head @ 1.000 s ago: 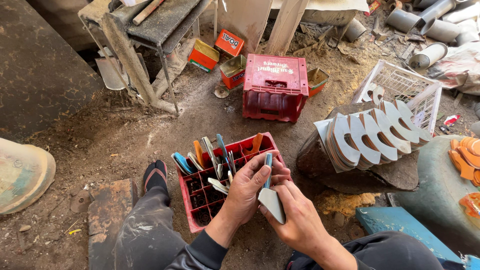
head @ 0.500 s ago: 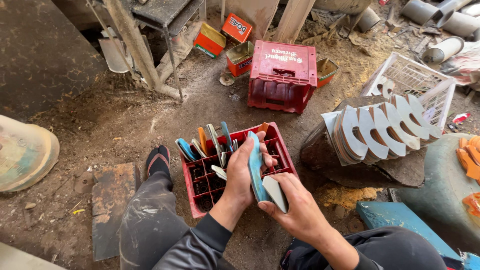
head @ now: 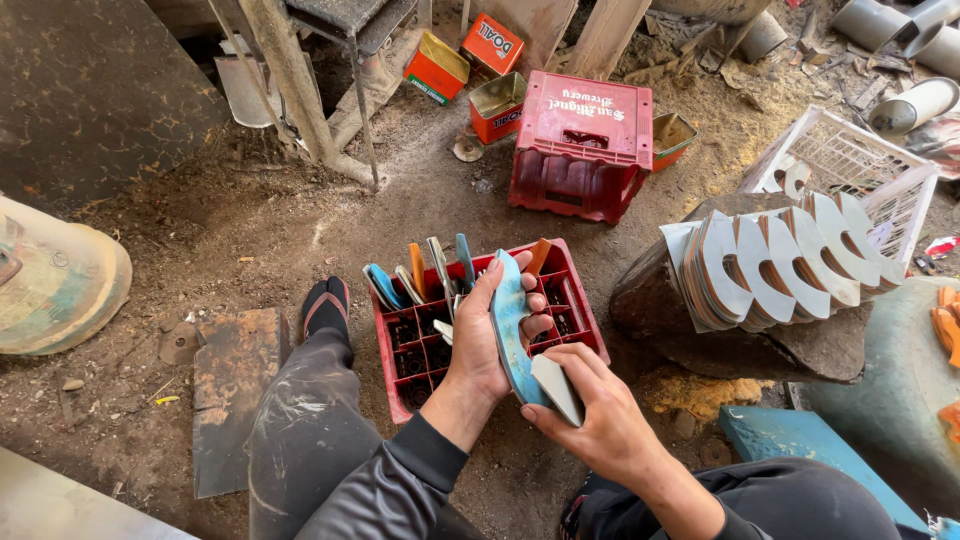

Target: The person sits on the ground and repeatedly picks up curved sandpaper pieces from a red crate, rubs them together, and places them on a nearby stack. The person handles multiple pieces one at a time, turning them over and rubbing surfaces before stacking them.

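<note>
My left hand (head: 482, 345) grips a curved flat blue-grey metal piece (head: 512, 315) by its edge, held upright over a red divided crate (head: 402, 362). My right hand (head: 598, 422) holds the lower end of the same piece and a small grey block (head: 556, 387) pressed against it. Several similar flat pieces (head: 425, 275) in blue, orange and grey stand in the crate's compartments. My left leg and foot in a black sandal (head: 325, 305) lie left of the crate.
A row of pale crescent-shaped cut pieces (head: 775, 262) leans on a dark stone at right. An upturned red crate (head: 582, 145), orange tins (head: 437, 68), a white basket (head: 850, 165), grey pipes (head: 912, 105) and a rusty plate (head: 235, 395) lie on the dirt floor.
The blue-grey piece has been lifted and turned upright between both hands; a second ago my right hand held a smaller piece near the crate. The camera view has shifted closer.
</note>
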